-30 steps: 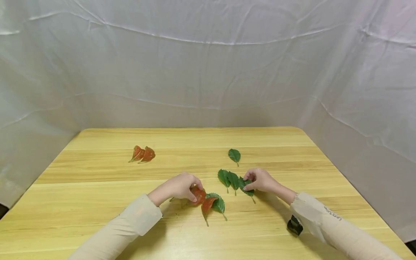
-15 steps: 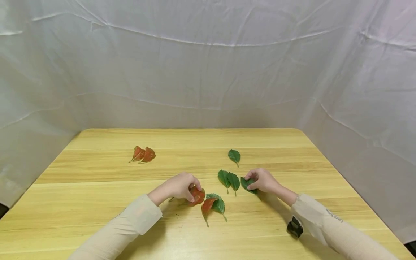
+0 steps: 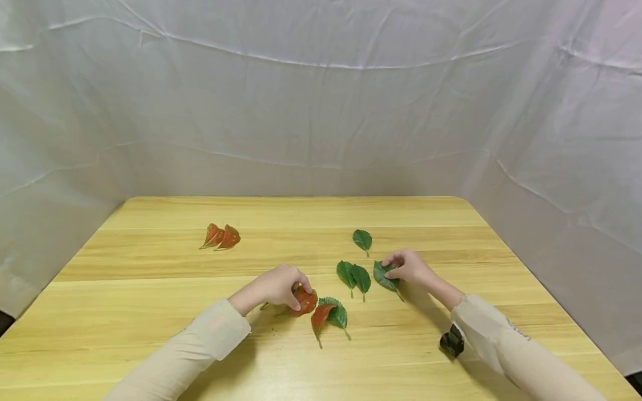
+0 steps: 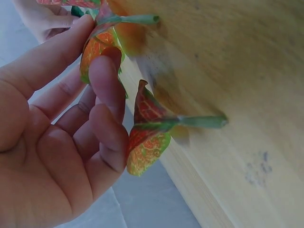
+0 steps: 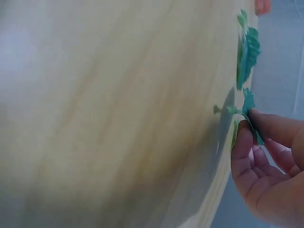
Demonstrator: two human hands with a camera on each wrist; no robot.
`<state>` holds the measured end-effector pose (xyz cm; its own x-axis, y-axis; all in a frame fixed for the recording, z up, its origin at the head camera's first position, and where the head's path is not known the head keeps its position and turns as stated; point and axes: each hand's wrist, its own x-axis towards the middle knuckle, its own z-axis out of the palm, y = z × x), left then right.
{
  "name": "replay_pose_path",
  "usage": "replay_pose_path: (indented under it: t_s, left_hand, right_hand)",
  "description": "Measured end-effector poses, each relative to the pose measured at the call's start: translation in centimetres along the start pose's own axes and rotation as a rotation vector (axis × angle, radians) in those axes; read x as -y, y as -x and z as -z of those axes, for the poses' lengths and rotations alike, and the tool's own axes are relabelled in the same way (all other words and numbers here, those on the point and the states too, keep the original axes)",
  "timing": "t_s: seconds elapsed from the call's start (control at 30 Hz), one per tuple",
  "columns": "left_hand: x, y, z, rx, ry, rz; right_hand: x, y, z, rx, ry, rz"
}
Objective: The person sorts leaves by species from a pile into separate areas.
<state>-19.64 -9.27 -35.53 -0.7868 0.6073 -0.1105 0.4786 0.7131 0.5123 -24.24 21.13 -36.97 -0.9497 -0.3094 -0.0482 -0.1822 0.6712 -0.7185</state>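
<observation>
My left hand (image 3: pixel 282 285) pinches a red leaf (image 3: pixel 306 303) between thumb and fingers; a second red-and-yellow leaf (image 4: pixel 149 130) lies by its outer fingers in the left wrist view. Just right of that hand, a red leaf (image 3: pixel 320 320) overlaps a green leaf (image 3: pixel 339 315) on the table. My right hand (image 3: pixel 411 268) pinches a serrated green leaf (image 3: pixel 383 277), its stem pointing toward the near right. In the right wrist view this green leaf (image 5: pixel 248 102) stands edge-on between thumb and fingers. To its left lie two overlapping green leaves, one (image 3: pixel 344 272) partly beneath the other (image 3: pixel 361 279).
A single green leaf (image 3: pixel 362 239) lies farther back on the wooden table (image 3: pixel 150 328). Two red leaves, one (image 3: pixel 213 236) beside the other (image 3: pixel 230 238), lie at the back left. A black device (image 3: pixel 452 341) shows under the right cuff. Pale cloth (image 3: pixel 321 111) surrounds the table.
My right hand has drawn its green leaf away from the two beside it, to the right and slightly back. My left hand has stayed at the red leaf.
</observation>
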Motion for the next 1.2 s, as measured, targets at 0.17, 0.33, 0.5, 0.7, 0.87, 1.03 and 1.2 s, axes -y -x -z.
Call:
replay_pose_path:
  t_s: [0.17, 0.33, 0.5, 0.7, 0.87, 1.03, 1.2]
  left_hand:
    - [0.0, 0.0, 0.1, 0.004, 0.000, -0.007]
    - [0.0, 0.0, 0.1, 0.006, 0.003, -0.006]
    - [0.0, 0.0, 0.1, 0.007, 0.005, 0.000]
    - [0.0, 0.0, 0.1, 0.007, 0.002, -0.008]
    - [0.1, -0.1, 0.1, 0.008, 0.002, -0.012]
    - [0.1, -0.1, 0.1, 0.007, -0.001, -0.019]
    - [0.1, -0.1, 0.1, 0.008, -0.005, -0.015]
  right_hand:
    - [-0.3, -0.6, 0.7, -0.049, -0.050, -0.054]
    - [-0.8, -1.3, 1.3, -0.090, -0.079, -0.094]
    - [-1.3, -2.2, 1.6, -0.109, -0.116, -0.129]
    - [-1.8, -3.4, 1.8, -0.113, -0.119, -0.167]
    - [-2.0, -4.1, 1.8, -0.128, -0.138, -0.180]
    - [-1.8, -4.7, 1.7, -0.168, -0.190, -0.205]
    - [-1.8, -5.6, 1.6, -0.204, -0.199, -0.225]
